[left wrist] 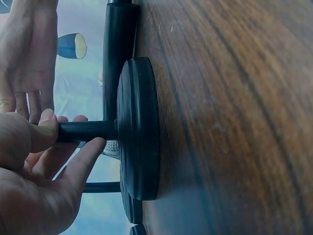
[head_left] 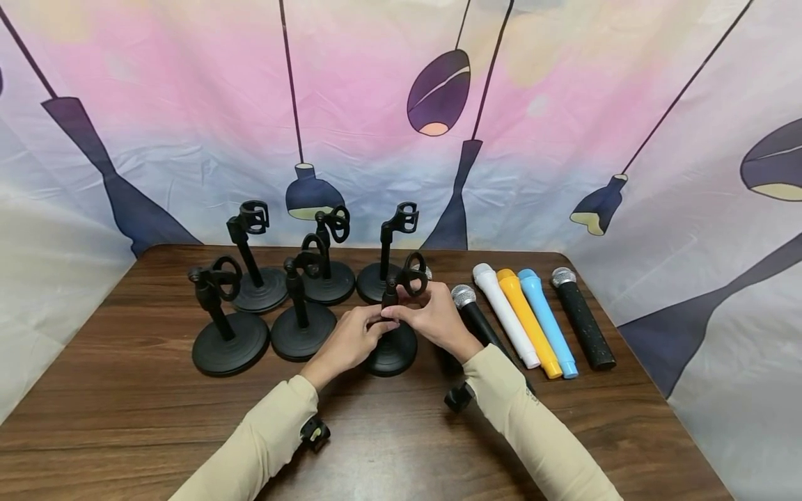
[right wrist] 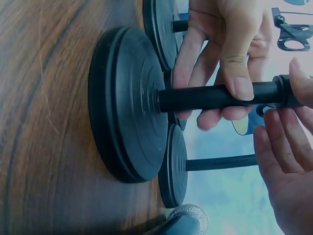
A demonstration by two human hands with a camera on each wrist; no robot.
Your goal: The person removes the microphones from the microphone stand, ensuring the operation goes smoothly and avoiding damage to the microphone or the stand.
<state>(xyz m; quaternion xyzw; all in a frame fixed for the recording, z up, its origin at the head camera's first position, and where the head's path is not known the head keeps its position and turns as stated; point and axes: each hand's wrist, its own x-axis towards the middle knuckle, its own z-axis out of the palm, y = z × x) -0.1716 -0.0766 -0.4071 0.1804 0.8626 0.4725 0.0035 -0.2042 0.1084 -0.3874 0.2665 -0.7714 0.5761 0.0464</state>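
Both hands are on a black tabletop microphone stand (head_left: 391, 353) whose round base rests on the table. My left hand (head_left: 354, 342) pinches its upright pole (right wrist: 210, 98) between thumb and fingers. Higher up, the right hand (head_left: 438, 316) grips the stand at the collar (right wrist: 282, 91), just below the ring-shaped clip (head_left: 413, 273). In the right wrist view, the right thumb and fingertips close around that collar. The clip holds no microphone. A black microphone (head_left: 479, 320) with a silver head lies beside the right hand, and another is mostly hidden beneath that hand.
Several more black stands (head_left: 303, 330) with clips stand left of and behind the held one. To the right lie a white microphone (head_left: 506, 316), a yellow one (head_left: 529, 323), a blue one (head_left: 548, 323) and a black one (head_left: 584, 320). A patterned cloth hangs behind the table (head_left: 125, 417).
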